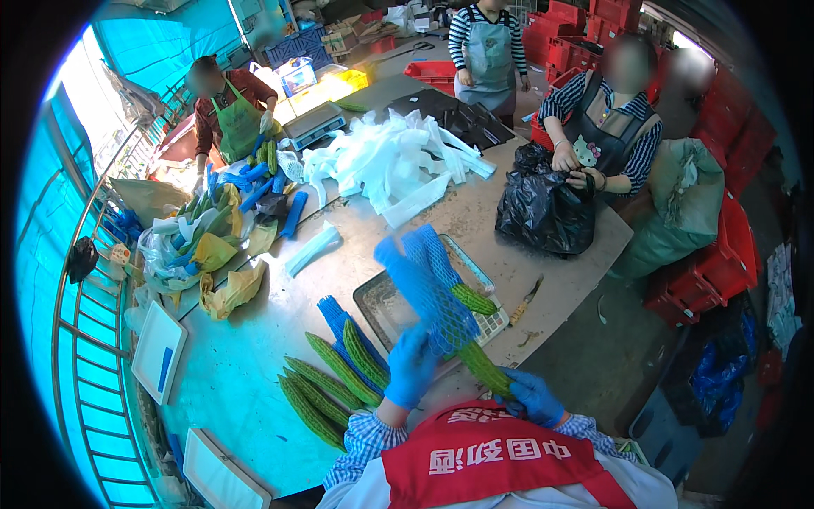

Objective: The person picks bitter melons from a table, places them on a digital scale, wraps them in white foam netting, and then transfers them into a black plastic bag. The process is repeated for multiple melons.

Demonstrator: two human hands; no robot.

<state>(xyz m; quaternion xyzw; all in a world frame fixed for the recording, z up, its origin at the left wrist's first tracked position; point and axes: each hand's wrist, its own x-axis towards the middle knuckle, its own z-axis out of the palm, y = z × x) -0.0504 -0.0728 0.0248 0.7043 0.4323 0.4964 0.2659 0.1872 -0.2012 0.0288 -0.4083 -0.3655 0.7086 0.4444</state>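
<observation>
My right hand (534,396), in a blue glove, grips the lower end of a bitter melon (481,367). The melon's upper part is inside a blue foam net sleeve (439,312). My left hand (410,366), also gloved in blue, holds the edge of that sleeve. Beyond it, another netted bitter melon (475,299) rests on a weighing scale (493,324). Several bare bitter melons (315,407) lie side by side to the left of my left hand, next to flat blue net sleeves (337,318).
A knife (526,299) lies near the table's right edge. White foam sleeves (394,159) are heaped mid-table. A co-worker handles a black plastic bag (544,203) at the right; another stands at the far left by a second scale (315,127). White trays (160,353) lie at the left edge.
</observation>
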